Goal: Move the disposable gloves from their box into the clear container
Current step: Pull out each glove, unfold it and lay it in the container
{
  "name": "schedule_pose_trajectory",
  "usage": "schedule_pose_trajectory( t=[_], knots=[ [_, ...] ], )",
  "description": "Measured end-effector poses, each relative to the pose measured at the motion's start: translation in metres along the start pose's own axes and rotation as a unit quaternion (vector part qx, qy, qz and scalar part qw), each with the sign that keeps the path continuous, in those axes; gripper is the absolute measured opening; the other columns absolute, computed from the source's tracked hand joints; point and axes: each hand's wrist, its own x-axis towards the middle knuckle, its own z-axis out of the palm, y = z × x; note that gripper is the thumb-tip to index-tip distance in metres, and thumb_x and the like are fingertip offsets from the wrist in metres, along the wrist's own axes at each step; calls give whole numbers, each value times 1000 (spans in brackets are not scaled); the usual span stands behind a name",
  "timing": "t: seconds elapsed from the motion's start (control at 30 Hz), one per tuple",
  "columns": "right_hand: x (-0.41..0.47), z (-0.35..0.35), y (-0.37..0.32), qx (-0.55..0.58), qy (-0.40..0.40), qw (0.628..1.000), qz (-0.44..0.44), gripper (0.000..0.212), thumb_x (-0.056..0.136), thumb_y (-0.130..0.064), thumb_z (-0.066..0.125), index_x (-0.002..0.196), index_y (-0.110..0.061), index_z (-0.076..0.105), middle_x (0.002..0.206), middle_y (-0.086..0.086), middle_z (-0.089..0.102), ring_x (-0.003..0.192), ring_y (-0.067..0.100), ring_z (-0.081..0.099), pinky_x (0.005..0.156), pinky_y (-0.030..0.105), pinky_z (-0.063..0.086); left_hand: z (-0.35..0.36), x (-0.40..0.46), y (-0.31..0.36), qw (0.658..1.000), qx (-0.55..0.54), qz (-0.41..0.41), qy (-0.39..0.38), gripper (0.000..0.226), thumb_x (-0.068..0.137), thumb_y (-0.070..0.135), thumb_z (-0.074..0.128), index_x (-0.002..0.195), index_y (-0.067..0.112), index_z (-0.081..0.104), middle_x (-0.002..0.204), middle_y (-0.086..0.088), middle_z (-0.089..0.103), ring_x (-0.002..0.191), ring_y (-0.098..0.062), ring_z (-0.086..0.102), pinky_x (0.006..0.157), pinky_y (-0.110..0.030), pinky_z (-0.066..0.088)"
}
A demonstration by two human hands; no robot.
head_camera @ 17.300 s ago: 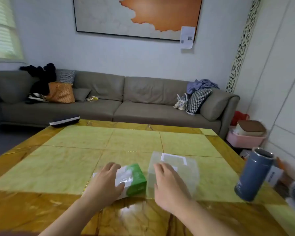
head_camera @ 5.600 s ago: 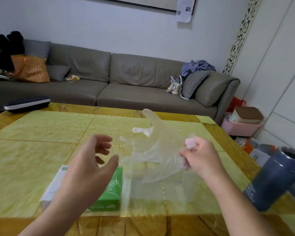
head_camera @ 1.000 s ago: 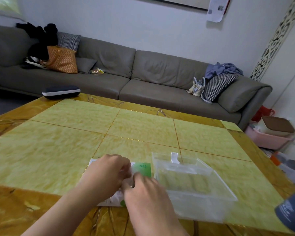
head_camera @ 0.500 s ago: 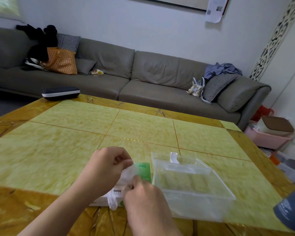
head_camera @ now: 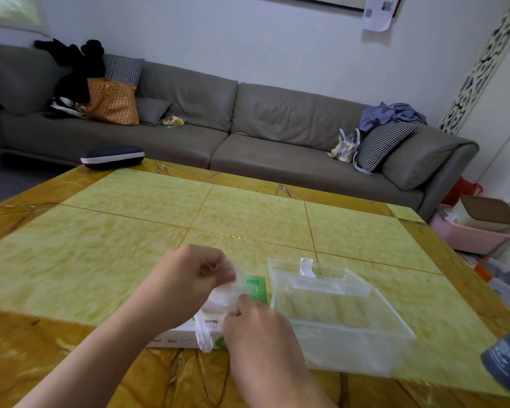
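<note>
Hands pinching a clear disposable glove (head_camera: 222,298) above the glove box (head_camera: 189,334).
Left hand (head_camera: 186,282) and right hand (head_camera: 258,328) both grip the crumpled film — the clear container (head_camera: 340,313) sits just right of the box on the yellow table (head_camera: 100,245).

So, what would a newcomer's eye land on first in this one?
Both hands at the near table edge: the left hand and right hand pinch a filmy clear glove above the green-and-white glove box. Just right of them stands the clear container.
</note>
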Motion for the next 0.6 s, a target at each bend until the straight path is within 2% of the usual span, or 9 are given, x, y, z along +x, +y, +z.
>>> schedule_pose_trajectory(
  t=[0.07, 0.13, 0.17, 0.23, 0.3, 0.4, 0.5, 0.57, 0.6],
  knots=[
    [-3, 3, 2, 1, 7, 1000, -27, 27, 87, 4, 63, 114, 1, 70, 117, 14, 54, 102, 36, 61, 68, 38, 36, -7, -3, 11, 992, -123, 10, 31, 15, 96, 28, 70, 83, 26, 77, 80, 0, 76, 77, -24, 71, 77, -40, 60],
    [-6, -2, 3, 3, -14, 1000, -25, 34, 92, 8, 49, 122, 2, 64, 127, 15, 47, 112, 36, 55, 76, 40, 38, -14, -6, 20, 971, -230, 7, 62, 14, 95, 24, 67, 90, 19, 79, 84, -5, 76, 76, -20, 70, 75, -29, 58],
    [-7, -4, 2, 2, -5, 1000, -25, 35, 92, 8, 49, 123, 3, 64, 129, 16, 47, 113, 37, 54, 78, 42, 40, -16, -7, 22, 961, -267, 1, 70, 14, 94, 23, 67, 92, 17, 79, 87, -7, 77, 78, -19, 70, 77, -28, 58],
    [-9, -5, -3, 18, -21, 999, -22, 36, 92, 8, 50, 126, 5, 61, 130, 18, 46, 116, 38, 51, 83, 44, 46, -17, -7, 23, 940, -331, -21, 75, 15, 91, 22, 69, 96, 15, 80, 95, -13, 77, 83, -23, 71, 83, -35, 58],
    [-10, -5, -5, 31, -37, 999, -16, 36, 92, 6, 50, 128, 5, 57, 132, 19, 44, 118, 38, 49, 89, 46, 47, -17, -6, 22, 914, -397, -51, 72, 16, 89, 18, 68, 98, 11, 80, 94, -18, 74, 86, -30, 72, 86, -45, 56],
    [-14, -9, -1, 58, -26, 998, 11, 39, 91, 0, 55, 131, -1, 56, 134, 12, 43, 120, 34, 52, 96, 42, 48, -17, -7, 25, 888, -449, -67, 74, 23, 88, 14, 66, 103, 1, 77, 93, -21, 74, 85, -34, 70, 85, -47, 54],
    [-20, -22, 11, 143, 89, 985, 43, 35, 92, -3, 52, 124, -12, 65, 125, -1, 53, 112, 23, 60, 100, 35, 53, -16, -9, 29, 876, -471, -79, 69, 27, 97, 13, 59, 109, -9, 70, 98, -26, 74, 87, -36, 68, 85, -47, 55],
    [-22, -31, 24, 262, 210, 941, 48, 25, 97, -7, 50, 107, -19, 69, 104, -8, 63, 97, 11, 63, 89, 31, 56, -12, -10, 28, 869, -482, -92, 57, 32, 102, 16, 51, 109, -8, 71, 104, -26, 74, 91, -35, 69, 85, -47, 56],
    [-23, -34, 32, 358, 239, 901, 52, 18, 99, -16, 53, 101, -25, 69, 97, -10, 66, 91, 9, 64, 84, 31, 56, -10, -10, 30, 868, -485, -94, 46, 36, 104, 19, 48, 109, -7, 73, 106, -26, 73, 92, -34, 69, 86, -49, 54]
  ],
)
